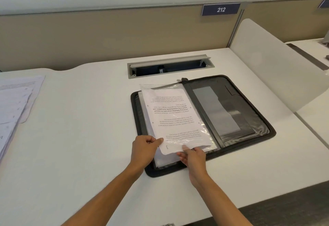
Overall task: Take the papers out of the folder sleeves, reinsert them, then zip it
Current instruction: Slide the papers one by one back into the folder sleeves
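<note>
right now i am pinching the near left corner of a printed sheet (173, 117) with my left hand (145, 148), thumb on top, while my right hand (191, 156) is gripping the near edge of the clear sleeve (204, 135) that the sheet is sitting partly inside; the sheet's near end is sticking out past the sleeve's opening toward me. both are lying on the left half of the black zip folder (245, 119), which is lying open flat on the white desk (80, 136) just ahead of my hands, its zipper pull (182, 79) resting at the far edge. more sleeves are stacking up under the one i am holding. beyond the folder a grey cable tray (170, 65) is sitting open in the desk, and a stack of loose papers (14, 104) is lying well apart at the far left. a white divider panel (277, 62) is standing to the right, and a blue plate reading 212 (220, 9) is hanging on the partition behind
</note>
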A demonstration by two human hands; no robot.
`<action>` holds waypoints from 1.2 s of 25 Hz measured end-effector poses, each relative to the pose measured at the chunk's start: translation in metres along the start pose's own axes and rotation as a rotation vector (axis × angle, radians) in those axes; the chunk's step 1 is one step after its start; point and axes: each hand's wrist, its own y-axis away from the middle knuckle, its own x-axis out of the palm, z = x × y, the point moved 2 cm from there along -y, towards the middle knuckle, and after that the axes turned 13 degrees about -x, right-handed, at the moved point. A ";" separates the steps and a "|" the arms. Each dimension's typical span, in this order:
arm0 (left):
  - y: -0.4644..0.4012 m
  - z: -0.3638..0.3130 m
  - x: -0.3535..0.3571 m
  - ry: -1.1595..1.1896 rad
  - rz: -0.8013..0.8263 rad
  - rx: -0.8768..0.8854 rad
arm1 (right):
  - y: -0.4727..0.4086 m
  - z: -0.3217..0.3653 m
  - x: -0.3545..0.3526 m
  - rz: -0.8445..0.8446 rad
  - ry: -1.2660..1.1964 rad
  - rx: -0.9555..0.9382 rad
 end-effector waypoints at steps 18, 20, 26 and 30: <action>0.013 -0.025 0.007 0.053 0.038 0.220 | 0.022 0.033 -0.017 0.170 1.041 -1.235; 0.019 -0.040 0.010 0.081 0.059 0.356 | 0.014 0.046 -0.009 0.167 1.113 -1.264; 0.034 -0.083 0.036 0.163 0.240 0.506 | -0.011 0.103 -0.018 -0.088 0.791 -1.296; 0.033 -0.083 0.042 0.141 0.222 0.502 | -0.038 0.145 -0.065 -0.218 0.482 -1.068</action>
